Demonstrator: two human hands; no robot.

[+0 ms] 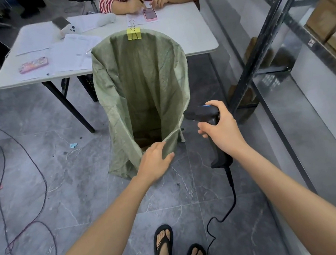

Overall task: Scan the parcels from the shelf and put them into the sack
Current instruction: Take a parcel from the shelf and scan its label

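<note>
**At the sack's mouth, scanner ready**

Beside the metal shelf [259,51], the person stands over the green sack [142,83]. Its far rim hangs from a yellow binder clip [133,33] on the edge of the desk [193,34], and its near rim sags low toward the floor. The left hand [156,163] lies on that near rim, fingers straight and a little apart, gripping nothing that I can see. The right hand [220,129] is wrapped round the handle of the black scanner [201,113], whose cable [233,193] trails to the floor.

Something brown lies at the sack's bottom, too dark to name. To do this step well, I'd say press the near rim wide and low so the mouth gapes. Then turn right to the parcels [328,18] on the shelf.

The scanner's handle runs up and away from the person, its nose turned left toward the sack. The sack stands upright, its mouth tipped toward the person.
</note>
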